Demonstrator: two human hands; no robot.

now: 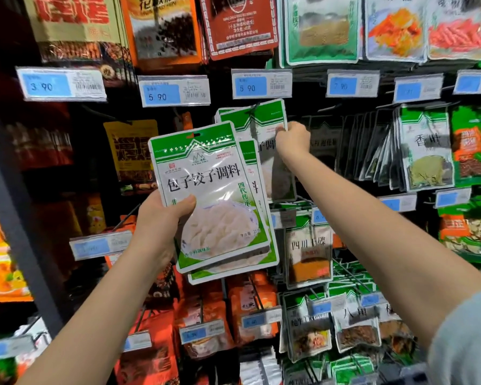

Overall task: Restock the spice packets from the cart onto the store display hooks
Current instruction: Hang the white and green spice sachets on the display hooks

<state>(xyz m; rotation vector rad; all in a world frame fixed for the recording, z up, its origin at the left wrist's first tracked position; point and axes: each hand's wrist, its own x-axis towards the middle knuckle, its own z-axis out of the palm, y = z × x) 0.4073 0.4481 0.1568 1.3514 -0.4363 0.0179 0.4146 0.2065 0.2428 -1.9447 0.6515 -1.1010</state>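
Left hand (161, 218) grips a stack of green-and-white spice packets (214, 195), thumb curled over the front one. Right hand (292, 140), up and to the right of it, pinches a hung packet (264, 120) on the display hook (252, 109) just left of its fingers.

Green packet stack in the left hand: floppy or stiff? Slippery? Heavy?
Probably fairly stiff: the packet stack stands upright above the left hand gripping its lower left edge. Likely slippery: glossy film, packets fanned apart. Probably light: one pinch holds several.
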